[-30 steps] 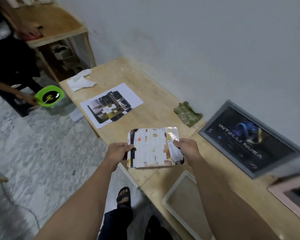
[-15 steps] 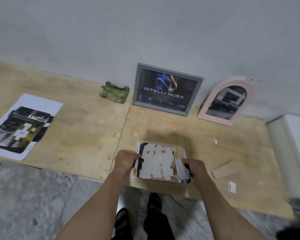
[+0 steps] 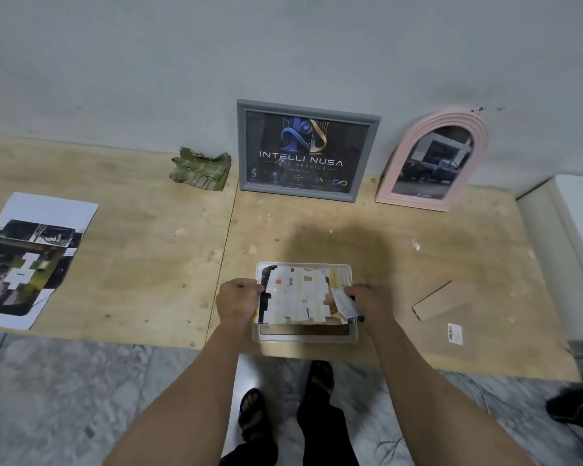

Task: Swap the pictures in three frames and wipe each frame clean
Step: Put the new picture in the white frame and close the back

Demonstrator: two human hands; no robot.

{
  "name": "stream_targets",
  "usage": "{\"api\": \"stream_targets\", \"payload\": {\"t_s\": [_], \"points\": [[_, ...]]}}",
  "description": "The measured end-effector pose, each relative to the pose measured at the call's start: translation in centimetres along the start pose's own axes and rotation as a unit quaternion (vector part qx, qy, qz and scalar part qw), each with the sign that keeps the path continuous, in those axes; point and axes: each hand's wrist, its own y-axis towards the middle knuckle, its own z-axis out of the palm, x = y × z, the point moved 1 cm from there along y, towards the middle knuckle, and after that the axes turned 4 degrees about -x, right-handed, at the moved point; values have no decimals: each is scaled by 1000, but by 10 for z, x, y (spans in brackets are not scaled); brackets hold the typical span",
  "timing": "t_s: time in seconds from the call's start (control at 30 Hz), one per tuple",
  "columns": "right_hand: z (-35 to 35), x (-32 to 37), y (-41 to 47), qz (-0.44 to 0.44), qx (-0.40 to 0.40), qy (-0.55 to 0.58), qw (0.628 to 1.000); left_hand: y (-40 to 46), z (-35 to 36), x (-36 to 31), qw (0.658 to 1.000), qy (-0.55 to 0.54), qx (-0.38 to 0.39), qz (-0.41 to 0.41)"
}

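My left hand (image 3: pixel 238 301) and my right hand (image 3: pixel 364 302) grip the two side edges of a glossy picture (image 3: pixel 298 294) with pale patches. The picture lies over a white frame (image 3: pixel 303 336) that rests flat near the table's front edge. A grey frame (image 3: pixel 307 149) with a dark poster leans on the wall behind. To its right leans a pink arched frame (image 3: pixel 433 159). A green cloth (image 3: pixel 201 169) lies crumpled left of the grey frame. A loose printed picture (image 3: pixel 31 260) lies at the far left of the table.
A brown backing board (image 3: pixel 441 301) and a small barcode label (image 3: pixel 455 332) lie to the right of the white frame. A white box (image 3: pixel 566 243) stands at the right end of the wooden table (image 3: pixel 142 264). My feet are under the front edge.
I turned from the table's left end to face the wall. Both hands carried the picture down onto the white frame near the front edge.
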Motion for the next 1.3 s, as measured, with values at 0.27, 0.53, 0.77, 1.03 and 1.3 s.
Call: {"api": "stream_targets", "payload": {"t_s": [0.27,0.53,0.77,1.03,1.3], "points": [[5,8,5,-42,-26,-35,998,11,3,-3,992,106,7,62],[7,3,0,-108,-43,-44,992,4,10,1,971,200,10,127],[1,-2,-9,-105,-38,-36,993,-11,18,-3,961,203,-3,186],[-47,-20,-13,-99,-77,4,992,-44,75,-25,938,223,80,251],[-160,-42,30,-50,-178,-97,978,-92,174,-52,907,316,234,150]]}}
